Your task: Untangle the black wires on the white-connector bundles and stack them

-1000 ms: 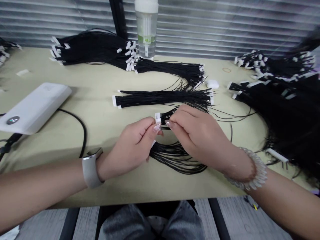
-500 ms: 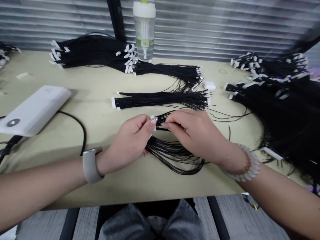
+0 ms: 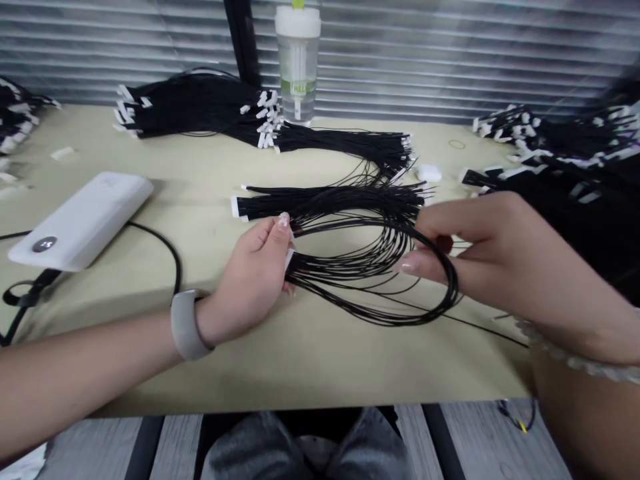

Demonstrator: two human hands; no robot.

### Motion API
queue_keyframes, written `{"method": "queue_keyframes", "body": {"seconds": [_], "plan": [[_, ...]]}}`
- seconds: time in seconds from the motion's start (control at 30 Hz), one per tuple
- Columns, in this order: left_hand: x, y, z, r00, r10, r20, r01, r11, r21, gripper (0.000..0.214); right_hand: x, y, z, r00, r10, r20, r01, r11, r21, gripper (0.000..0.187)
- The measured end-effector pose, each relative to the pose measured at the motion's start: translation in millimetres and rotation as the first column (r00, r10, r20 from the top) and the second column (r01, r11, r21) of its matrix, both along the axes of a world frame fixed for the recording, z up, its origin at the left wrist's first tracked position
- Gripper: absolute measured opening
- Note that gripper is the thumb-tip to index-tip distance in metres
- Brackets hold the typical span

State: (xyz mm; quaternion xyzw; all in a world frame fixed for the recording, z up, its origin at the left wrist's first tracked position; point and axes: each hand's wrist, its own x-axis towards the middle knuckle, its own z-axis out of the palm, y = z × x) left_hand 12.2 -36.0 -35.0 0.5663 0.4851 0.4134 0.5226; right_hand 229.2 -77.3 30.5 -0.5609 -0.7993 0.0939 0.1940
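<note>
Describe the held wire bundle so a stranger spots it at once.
Over the front middle of the beige tabletop, find the left hand and right hand. Between them runs a bundle of thin black wires; unlike the straight bundles lying behind, it bows into an open loop.

A white power bank [image 3: 83,220] lay at the left of the surface [image 3: 210,167], a black cable [image 3: 167,250] curving beside it. A clear bottle [image 3: 298,63] stood at the back against the blinds [image 3: 450,53], next to long wire bundles [image 3: 200,107]. A straight bundle [image 3: 330,200] lay mid-surface, a small white case [image 3: 429,173] near its right end.
</note>
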Motion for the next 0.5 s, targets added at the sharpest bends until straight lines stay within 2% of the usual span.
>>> {"method": "queue_keyframes", "body": {"seconds": [0.03, 0.1, 0.17, 0.23, 0.3, 0.43, 0.5], "plan": [[0.3, 0.7, -0.1, 1.000, 0.014, 0.011, -0.014, 1.000, -0.014, 0.034, 1.7, -1.0, 0.3, 0.998, 0.047, 0.038, -0.043, 0.993, -0.113, 0.044], [0.6, 1.5, 0.3, 1.000, 0.023, 0.011, -0.023, 0.999, -0.027, 0.035, 2.5, -1.1, -2.9, 0.976, 0.187, 0.109, -0.146, 0.939, -0.311, 0.037], [0.5, 1.6, 0.9, 1.000, 0.016, 0.011, -0.015, 0.999, -0.040, 0.035, -0.2, 0.1, -8.9, 0.939, 0.315, 0.138, -0.239, 0.885, -0.399, 0.034], [0.1, 1.4, 0.8, 1.000, 0.007, 0.017, -0.006, 0.999, -0.053, 0.034, -4.4, 1.2, -15.1, 0.919, 0.373, 0.126, -0.298, 0.868, -0.397, 0.031], [-0.4, 1.4, -0.3, 1.000, 0.006, 0.022, -0.005, 0.998, -0.059, 0.034, -7.8, 1.5, -19.4, 0.921, 0.379, 0.088, -0.324, 0.872, -0.366, 0.025], [-1.3, 1.3, -2.0, 1.000, 0.013, 0.020, -0.012, 0.998, -0.056, 0.033, -9.9, 1.1, -20.2, 0.939, 0.341, 0.047, -0.305, 0.887, -0.347, 0.015], [-1.3, 1.0, -1.1, 1.000, 0.006, 0.025, -0.005, 0.998, -0.061, 0.033, -9.7, 0.9, -17.7, 0.944, 0.327, 0.049, -0.292, 0.893, -0.343, 0.017]]}}
